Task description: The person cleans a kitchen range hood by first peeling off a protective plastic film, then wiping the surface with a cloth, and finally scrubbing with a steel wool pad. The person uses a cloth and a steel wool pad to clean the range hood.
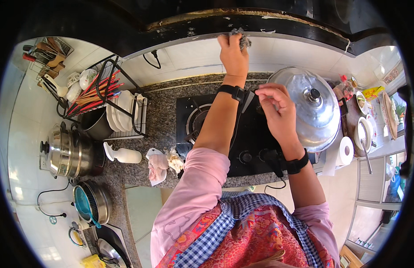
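Note:
My left hand (234,55) is raised and shut on a grey steel-wool scourer (240,37). The scourer presses against the lower front edge of a black range hood (190,30), whose surface bears white flecks and a brownish grimy strip. My right hand (279,115) hovers over the black gas hob (252,134), fingers loosely curled and apart, with no object visible in it. A large domed aluminium lid (304,124) sits just right of that hand. Below my left forearm, a burner (197,122) is partly hidden.
Left stand a dish rack (140,115) with chopsticks and plates, a steel steamer pot (68,150) and a white spray bottle (128,156). A pink cloth (157,164) and crumpled tissue (174,160) lie near the hob. A paper roll (345,150) and bowls (363,129) are right.

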{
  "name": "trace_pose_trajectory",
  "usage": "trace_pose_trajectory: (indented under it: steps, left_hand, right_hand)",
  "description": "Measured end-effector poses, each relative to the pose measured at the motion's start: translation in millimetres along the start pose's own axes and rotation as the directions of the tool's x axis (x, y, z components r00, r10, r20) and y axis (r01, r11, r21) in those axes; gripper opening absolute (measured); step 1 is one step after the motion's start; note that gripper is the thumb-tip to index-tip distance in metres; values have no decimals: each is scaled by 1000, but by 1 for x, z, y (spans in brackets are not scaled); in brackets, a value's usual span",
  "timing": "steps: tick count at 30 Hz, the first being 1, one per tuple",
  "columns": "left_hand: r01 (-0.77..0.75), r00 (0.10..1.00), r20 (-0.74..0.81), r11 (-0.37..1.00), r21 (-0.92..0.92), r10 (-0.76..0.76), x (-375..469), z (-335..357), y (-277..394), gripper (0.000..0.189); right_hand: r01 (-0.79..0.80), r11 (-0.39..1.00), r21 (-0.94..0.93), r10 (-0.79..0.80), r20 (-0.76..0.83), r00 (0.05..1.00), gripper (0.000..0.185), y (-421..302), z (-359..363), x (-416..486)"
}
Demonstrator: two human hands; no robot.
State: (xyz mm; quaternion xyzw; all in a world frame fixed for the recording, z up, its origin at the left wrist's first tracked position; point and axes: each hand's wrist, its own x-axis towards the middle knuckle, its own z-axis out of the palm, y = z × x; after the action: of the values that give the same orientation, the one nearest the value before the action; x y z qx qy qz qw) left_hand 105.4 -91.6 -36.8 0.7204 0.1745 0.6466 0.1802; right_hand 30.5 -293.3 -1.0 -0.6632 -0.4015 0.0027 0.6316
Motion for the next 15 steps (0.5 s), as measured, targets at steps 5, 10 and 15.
trace_pose_trajectory:
  steps: [5,10,15]
  left_hand:
    - [-306,928,254,946,105,272,13,-12,-5,37]
    - [-158,987,61,966,202,149,39,-91,-62,30]
    - [-236,971,43,917,321,234,44,-120,-91,31]
  right_hand:
    - [-27,998,50,28,-19,999,12,-3,8,2]
    - [-5,998,58,6,-13,1000,12,2,27,2]
    - [-33,997,63,34,-7,999,12,9,30,-3]
